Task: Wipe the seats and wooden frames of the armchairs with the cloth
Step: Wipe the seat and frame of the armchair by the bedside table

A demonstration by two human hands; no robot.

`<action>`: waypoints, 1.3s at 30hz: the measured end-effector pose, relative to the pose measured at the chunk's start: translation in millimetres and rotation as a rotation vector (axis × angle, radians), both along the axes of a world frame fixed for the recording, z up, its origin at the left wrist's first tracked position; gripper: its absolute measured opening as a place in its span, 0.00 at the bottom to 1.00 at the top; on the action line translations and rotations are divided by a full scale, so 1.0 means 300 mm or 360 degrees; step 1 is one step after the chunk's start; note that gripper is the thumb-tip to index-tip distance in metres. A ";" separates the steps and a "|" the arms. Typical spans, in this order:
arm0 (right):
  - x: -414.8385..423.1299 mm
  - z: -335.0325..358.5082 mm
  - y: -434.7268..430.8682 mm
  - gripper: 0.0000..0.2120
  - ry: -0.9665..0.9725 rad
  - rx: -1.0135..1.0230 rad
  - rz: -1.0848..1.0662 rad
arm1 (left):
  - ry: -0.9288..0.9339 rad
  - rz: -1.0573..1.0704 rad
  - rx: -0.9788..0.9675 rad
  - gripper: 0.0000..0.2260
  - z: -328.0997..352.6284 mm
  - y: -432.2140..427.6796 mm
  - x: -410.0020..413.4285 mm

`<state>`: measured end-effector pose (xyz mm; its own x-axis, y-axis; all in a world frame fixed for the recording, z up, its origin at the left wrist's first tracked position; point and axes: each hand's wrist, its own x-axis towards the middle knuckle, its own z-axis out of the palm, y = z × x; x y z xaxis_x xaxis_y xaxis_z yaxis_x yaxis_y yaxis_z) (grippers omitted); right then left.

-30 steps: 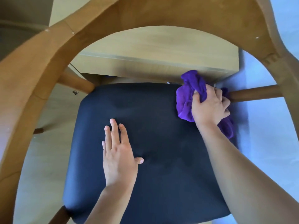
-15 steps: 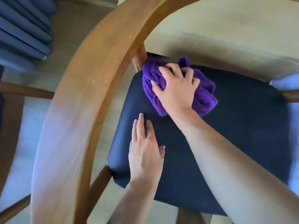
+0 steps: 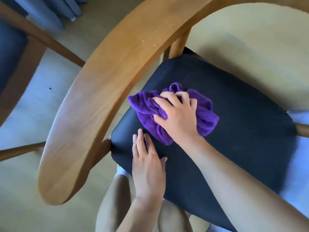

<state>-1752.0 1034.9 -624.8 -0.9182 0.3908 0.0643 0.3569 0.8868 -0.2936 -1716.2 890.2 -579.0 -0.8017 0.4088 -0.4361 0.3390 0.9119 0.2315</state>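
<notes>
Cloth [image 3: 147, 106] has swept from the seat's far right corner over to the left, and now sits mid-left on the dark seat [image 3: 242, 128], just ahead of the left hand [image 3: 148, 166]. Right hand [image 3: 178, 114] is on top, fingers curled, bunching it. Left hand lies flat on the seat, fingers straight. Seat pass looks well along; wooden frame [image 3: 100, 106] probably still to do. Cloth is purple, soft, crumpled into a wad.
</notes>
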 end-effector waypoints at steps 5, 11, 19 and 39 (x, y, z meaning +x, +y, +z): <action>-0.293 0.006 0.148 0.18 -0.0157 -0.0017 -0.0461 | 0.0026 0.0156 0.0137 0.45 -0.022 -0.014 0.003; -0.218 0.007 0.013 0.19 -0.0113 -0.0033 -0.0239 | 0.0040 0.0247 0.0283 0.41 -0.035 -0.062 0.027; 0.155 0.017 -0.225 0.19 -0.0057 -0.0061 0.0205 | -0.0048 0.0315 0.0325 0.33 -0.015 -0.172 0.076; -0.114 0.006 -0.201 0.16 -0.0016 -0.0012 0.0266 | -0.0052 0.0598 0.0336 0.30 -0.021 -0.123 0.101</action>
<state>-1786.3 974.7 -623.0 -0.9710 0.2333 0.0527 0.2077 0.9318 -0.2975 -1686.0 853.5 -585.3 -0.8990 0.1741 -0.4019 -0.0182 0.9019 0.4316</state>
